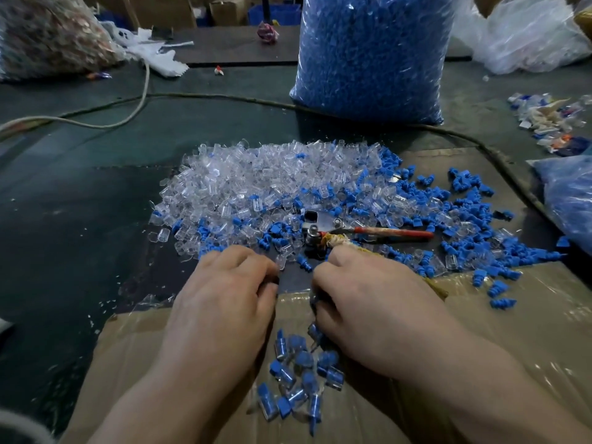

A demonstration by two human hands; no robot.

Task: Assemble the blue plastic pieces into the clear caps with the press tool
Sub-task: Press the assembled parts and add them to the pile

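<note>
Hands curled, close together | left hand (224,302) at clear cap (282,261), pinch unclear | right hand (365,302) grips press tool (323,224) handle

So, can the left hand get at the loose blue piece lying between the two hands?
Probably yes. The blue piece lies uncovered on the dark table just past the fingertips of the left hand; the right hand sits close beside it but does not cover it.

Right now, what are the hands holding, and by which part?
The right hand grips the press tool by its wrapped handle. The left hand curls beside a clear cap; a hold cannot be told.
</note>
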